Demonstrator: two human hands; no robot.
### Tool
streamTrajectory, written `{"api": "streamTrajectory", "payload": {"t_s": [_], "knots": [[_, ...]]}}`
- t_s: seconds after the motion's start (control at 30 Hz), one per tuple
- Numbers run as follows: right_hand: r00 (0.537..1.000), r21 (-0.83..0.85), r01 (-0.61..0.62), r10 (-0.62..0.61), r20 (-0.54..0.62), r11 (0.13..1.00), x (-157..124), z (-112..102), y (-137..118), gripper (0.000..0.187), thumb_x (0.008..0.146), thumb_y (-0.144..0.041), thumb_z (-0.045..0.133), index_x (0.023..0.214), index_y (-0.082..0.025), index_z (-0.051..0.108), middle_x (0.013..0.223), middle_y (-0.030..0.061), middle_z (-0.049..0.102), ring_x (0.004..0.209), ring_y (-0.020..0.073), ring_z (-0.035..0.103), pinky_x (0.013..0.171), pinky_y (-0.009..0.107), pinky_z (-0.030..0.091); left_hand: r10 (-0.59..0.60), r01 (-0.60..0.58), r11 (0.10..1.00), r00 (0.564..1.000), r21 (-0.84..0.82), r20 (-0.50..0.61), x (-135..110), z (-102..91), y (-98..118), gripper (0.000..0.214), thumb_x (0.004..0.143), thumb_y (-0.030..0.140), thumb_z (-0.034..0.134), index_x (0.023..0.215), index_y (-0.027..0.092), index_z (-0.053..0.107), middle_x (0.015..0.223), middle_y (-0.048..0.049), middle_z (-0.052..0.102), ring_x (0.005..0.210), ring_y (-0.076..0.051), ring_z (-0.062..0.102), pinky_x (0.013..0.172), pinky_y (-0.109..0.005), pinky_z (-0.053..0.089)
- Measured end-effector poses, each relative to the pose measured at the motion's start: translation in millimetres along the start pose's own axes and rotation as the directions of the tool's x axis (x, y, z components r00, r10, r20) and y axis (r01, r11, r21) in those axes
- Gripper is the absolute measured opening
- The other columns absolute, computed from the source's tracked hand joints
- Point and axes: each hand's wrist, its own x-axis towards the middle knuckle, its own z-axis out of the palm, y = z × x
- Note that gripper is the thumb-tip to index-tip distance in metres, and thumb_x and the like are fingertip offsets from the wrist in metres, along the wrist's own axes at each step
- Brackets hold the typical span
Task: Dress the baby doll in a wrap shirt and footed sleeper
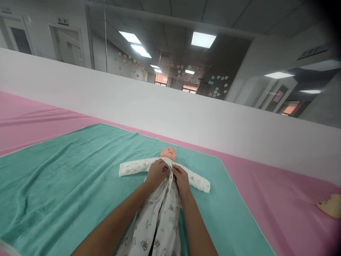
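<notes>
A baby doll (168,153) lies on its back with its head away from me. It wears a white printed baby jacket (198,180), sleeves stretched out to both sides, and matching trousers (147,233). At the chest, my left hand (157,173) pinches the jacket's front edge near the collar. My right hand (182,178) grips the opposite front edge with bent fingers, close beside the left. The fingertips nearly meet at the front opening. Below them a small button (165,180) shows on the jacket. Whether a button sits between my fingers is hidden.
A teal blanket (66,181) lies under the doll, over a pink mat (277,192). A yellowish object (330,206) rests at the far right edge. Behind stands a low white wall (173,113) with a mirror or glass panel (170,46) above it.
</notes>
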Motion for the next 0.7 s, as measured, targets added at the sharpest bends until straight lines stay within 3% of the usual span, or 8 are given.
{"api": "streamTrajectory", "payload": {"t_s": [0.13, 0.3, 0.7], "knots": [[1.000, -0.033, 0.004, -0.004, -0.004, 0.999, -1, 0, -2, 0.025, 0.068, -0.037, 0.067, 0.088, -0.021, 0.069, 0.076, 0.0010, 0.065, 0.063, 0.0151, 0.053, 0.061, 0.027, 0.042, -0.048, 0.046, 0.988, 0.999, -0.145, -0.006, 2, -2.0, -2, 0.008, 0.076, 0.021, 0.055, 0.074, 0.020, 0.063, 0.079, -0.0025, 0.062, 0.080, -0.018, 0.054, 0.073, -0.029, 0.039], [0.999, -0.159, 0.050, -0.051, -0.005, 0.986, -2, 2, -5, 0.030, 0.068, -0.041, 0.065, 0.092, -0.022, 0.070, 0.076, 0.0017, 0.066, 0.062, 0.0161, 0.052, 0.059, 0.028, 0.043, -0.159, 0.173, 0.922, 0.985, -0.347, 0.070, 4, -8.4, 0, 0.017, 0.078, 0.028, 0.051, 0.078, 0.019, 0.066, 0.077, -0.0029, 0.065, 0.074, -0.018, 0.057, 0.069, -0.028, 0.041], [0.998, -0.115, 0.054, -0.050, 0.041, 0.992, -6, 3, -11, 0.030, 0.068, -0.039, 0.068, 0.093, -0.023, 0.071, 0.092, 0.0037, 0.068, 0.086, 0.0222, 0.060, 0.076, 0.033, 0.047, -0.206, 0.233, 0.862, 0.972, -0.450, 0.109, 4, -10.2, -1, 0.017, 0.076, 0.031, 0.053, 0.077, 0.018, 0.063, 0.075, -0.0008, 0.065, 0.073, -0.016, 0.058, 0.069, -0.027, 0.043]]}}
